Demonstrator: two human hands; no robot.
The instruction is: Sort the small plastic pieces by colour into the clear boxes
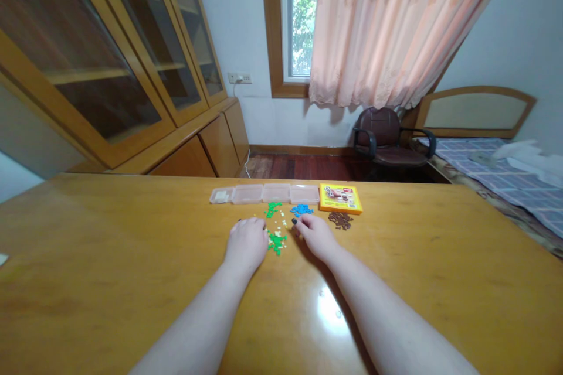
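Both my hands rest on a wooden table (132,258) among small loose bricks. My left hand (246,243) lies knuckles up with its fingers curled, touching a green heap (277,241) mixed with pale pieces. My right hand (313,234) is beside it, fingertips pinched together near the scattered pale bricks (280,224); what they hold is too small to make out. Further back lie another green heap (272,208), a blue heap (301,210) and a brown heap (340,220).
A row of clear plastic boxes (264,194) and a yellow box (341,198) stand behind the heaps. Beyond the table are a wooden glass-door cabinet (132,70), a dark armchair (387,140), a bed (505,170) and a curtained window (303,17).
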